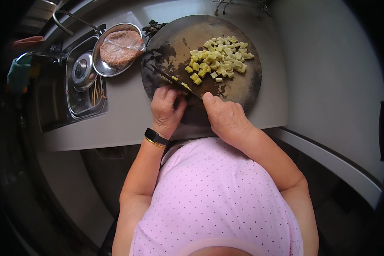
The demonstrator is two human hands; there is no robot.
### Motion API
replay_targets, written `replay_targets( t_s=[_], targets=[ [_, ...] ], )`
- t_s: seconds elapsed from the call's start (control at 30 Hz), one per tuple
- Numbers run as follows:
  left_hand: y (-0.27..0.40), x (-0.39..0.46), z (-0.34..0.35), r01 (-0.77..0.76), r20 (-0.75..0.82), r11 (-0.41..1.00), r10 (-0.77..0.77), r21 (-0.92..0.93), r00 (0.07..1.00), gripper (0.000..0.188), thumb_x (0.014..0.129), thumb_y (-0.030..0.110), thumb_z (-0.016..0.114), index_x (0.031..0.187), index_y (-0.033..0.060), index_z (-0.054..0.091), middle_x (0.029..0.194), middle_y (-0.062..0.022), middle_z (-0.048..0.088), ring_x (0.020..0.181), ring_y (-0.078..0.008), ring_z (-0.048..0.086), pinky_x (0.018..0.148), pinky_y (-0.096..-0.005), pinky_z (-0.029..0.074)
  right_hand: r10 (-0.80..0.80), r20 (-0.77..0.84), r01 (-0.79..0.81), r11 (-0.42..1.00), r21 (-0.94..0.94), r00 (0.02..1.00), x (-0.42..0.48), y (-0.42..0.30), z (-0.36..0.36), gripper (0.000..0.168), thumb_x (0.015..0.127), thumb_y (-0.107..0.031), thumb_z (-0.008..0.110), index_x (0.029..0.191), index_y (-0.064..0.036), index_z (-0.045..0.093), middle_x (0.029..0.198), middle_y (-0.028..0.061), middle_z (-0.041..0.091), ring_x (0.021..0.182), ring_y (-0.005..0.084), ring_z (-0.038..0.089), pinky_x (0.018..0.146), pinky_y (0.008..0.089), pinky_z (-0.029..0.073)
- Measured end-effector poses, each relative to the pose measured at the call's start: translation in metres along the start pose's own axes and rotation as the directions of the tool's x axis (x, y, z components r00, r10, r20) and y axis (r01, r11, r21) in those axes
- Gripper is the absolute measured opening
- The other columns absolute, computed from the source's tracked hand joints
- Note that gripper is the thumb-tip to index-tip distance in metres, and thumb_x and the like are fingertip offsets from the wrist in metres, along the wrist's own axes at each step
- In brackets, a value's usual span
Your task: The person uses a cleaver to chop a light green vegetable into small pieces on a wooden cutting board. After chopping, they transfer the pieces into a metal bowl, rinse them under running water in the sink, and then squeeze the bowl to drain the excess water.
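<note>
A kitchen knife (171, 79) slants across the near left part of the round wooden chopping board (169, 35). My right hand (227, 118) grips its handle, which the fingers mostly cover. Close behind the blade, my left hand (168, 107) rests on the board with its fingers curled; anything under them is hidden. Small yellow-green slices (185, 85) lie along the blade's far side. A loose heap of diced pale green vegetable (222, 57) covers the right half of the board, yellower at its near left side.
Left of the board, a steel bowl (116, 71) holds a plastic-wrapped slab of minced meat (120, 48). It stands beside a sink (80, 110) containing a metal lid (80, 68). Dark, wrinkled leafy matter (153, 28) sits behind the board. A wire rack (240, 4) stands farther back.
</note>
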State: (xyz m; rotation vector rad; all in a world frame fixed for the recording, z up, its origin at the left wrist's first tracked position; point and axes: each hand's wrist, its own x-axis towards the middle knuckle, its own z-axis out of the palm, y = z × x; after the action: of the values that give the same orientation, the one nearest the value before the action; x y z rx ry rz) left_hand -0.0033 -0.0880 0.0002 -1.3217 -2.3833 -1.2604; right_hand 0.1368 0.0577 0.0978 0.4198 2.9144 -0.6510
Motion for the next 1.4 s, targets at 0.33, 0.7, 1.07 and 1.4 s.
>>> replay_targets(
  t_s=[0.33,0.7,1.07,1.4],
  targets=[
    [0.020,0.032,0.030,0.040,-0.114,0.984,-0.061,-0.174,0.992,0.020,0.087,-0.001,0.076,0.105,0.0060,0.071,0.112,-0.0109,0.072,0.102,-0.0309,0.069,0.089,-0.0382,0.057,0.191,-0.480,-0.166,0.982,0.095,0.856,-0.023,0.085,-0.062,0.015,0.100,-0.005,0.061,0.112,-0.007,0.053,0.092,0.0213,0.068,0.085,0.0486,0.067,0.071,0.0560,0.053],
    [0.027,0.032,0.047,0.074,0.027,0.997,-0.073,-0.030,0.997,0.103,0.076,0.043,0.092,0.158,0.0070,0.041,0.160,-0.0253,0.040,0.151,-0.0450,0.036,0.124,-0.0532,0.031,0.206,-0.328,-0.273,0.946,-0.176,0.922,0.013,0.118,-0.051,0.012,0.101,-0.011,0.057,0.111,-0.012,0.050,0.099,0.0161,0.069,0.090,0.0462,0.067,0.075,0.0577,0.053],
    [0.028,0.036,0.048,0.080,0.028,0.997,-0.079,-0.012,0.996,0.122,0.068,0.045,0.095,0.163,0.0021,0.032,0.162,-0.0257,0.039,0.152,-0.0439,0.035,0.125,-0.0537,0.029,-0.043,-0.228,0.020,0.995,-0.102,0.973,0.014,0.068,-0.035,0.020,0.092,-0.002,0.059,0.110,-0.008,0.053,0.093,0.0173,0.069,0.084,0.0428,0.072,0.070,0.0540,0.057],
    [0.018,0.019,0.014,0.115,-0.014,0.993,-0.115,0.003,0.993,0.112,0.070,0.038,0.098,0.159,0.0054,0.038,0.162,-0.0250,0.041,0.150,-0.0416,0.041,0.125,-0.0493,0.034,0.106,-0.364,-0.233,0.917,-0.325,0.925,0.034,0.117,-0.055,0.012,0.098,-0.006,0.058,0.107,-0.012,0.054,0.091,0.0126,0.069,0.078,0.0421,0.071,0.067,0.0537,0.057]
  ],
)
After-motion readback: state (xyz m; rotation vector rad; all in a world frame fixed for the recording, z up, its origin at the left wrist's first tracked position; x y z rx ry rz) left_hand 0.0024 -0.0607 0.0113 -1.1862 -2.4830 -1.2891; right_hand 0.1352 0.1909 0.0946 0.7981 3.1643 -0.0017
